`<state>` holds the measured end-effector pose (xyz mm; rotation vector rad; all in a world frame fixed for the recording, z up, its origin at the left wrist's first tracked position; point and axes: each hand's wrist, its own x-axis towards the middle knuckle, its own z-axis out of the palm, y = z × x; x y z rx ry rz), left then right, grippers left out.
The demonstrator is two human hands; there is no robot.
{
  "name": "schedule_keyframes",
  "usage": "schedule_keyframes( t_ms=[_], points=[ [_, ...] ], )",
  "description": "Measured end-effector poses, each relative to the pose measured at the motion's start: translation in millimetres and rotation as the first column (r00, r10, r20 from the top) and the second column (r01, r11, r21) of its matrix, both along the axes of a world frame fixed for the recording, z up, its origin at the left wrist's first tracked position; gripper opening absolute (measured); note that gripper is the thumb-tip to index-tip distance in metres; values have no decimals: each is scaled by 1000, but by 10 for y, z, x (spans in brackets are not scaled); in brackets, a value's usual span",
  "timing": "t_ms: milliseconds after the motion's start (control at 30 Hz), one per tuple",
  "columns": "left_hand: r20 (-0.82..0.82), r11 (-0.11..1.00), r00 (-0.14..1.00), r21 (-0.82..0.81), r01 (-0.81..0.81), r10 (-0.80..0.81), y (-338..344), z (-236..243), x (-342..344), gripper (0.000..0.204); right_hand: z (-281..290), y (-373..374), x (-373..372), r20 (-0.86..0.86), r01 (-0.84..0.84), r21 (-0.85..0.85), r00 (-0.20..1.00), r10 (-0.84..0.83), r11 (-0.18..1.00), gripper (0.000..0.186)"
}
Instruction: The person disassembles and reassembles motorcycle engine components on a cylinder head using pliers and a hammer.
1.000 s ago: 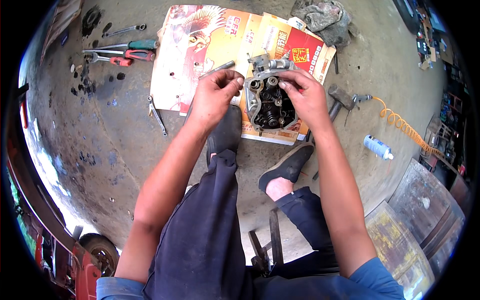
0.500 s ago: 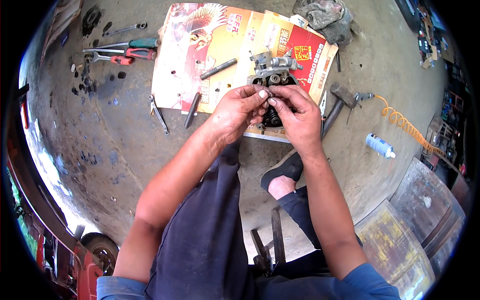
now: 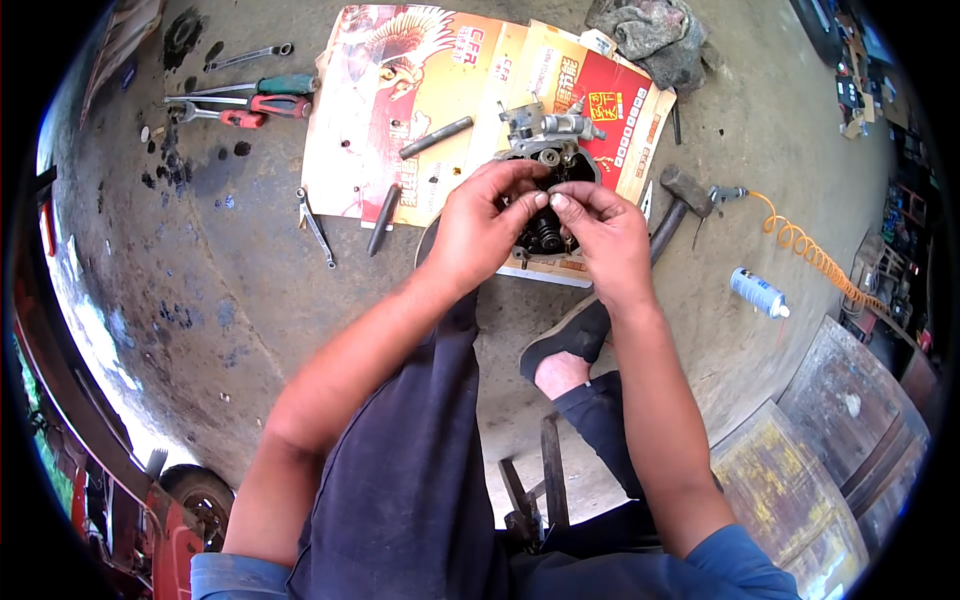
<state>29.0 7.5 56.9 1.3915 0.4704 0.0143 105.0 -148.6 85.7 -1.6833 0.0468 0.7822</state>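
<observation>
A dark, oily engine cylinder head [image 3: 545, 240] with springs and a pale metal rim lies on printed cardboard [image 3: 350, 170]. My left hand [image 3: 482, 220] is over its left side, fingers curled and thumb tip meeting my right hand's near the middle. My right hand [image 3: 605, 240] is on the right, thumb and index pinched. Whatever is between the fingertips is too small to make out. A silver metal assembly [image 3: 550, 125] sits at the head's top edge. Two steel rods [image 3: 436, 137] lie to the left.
Wrenches [image 3: 316, 228] and red- and green-handled tools [image 3: 280, 104] lie left on the floor. A grey rag [image 3: 650, 45] is behind. Right are a hammer [image 3: 685, 190], orange coiled air hose [image 3: 815, 260], spray can [image 3: 758, 292] and metal sheets [image 3: 840, 410]. A red vehicle [image 3: 170, 530] stands lower left.
My left hand has moved right from the rods onto the head, meeting my right hand, which came slightly down. Since half a second ago the fingertips have shifted slightly, left index lifting higher.
</observation>
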Motion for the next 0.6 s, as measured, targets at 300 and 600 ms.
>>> schedule_keyframes(
  t_ms=[300,600],
  points=[
    [126,975,988,215,58,-87,0,-33,-80,15,8,-113,-188,-309,165,135,944,-117,977,17],
    [282,865,947,501,-10,-153,-47,30,-79,24,-58,-125,-170,-119,61,130,992,-45,990,20]
  ],
)
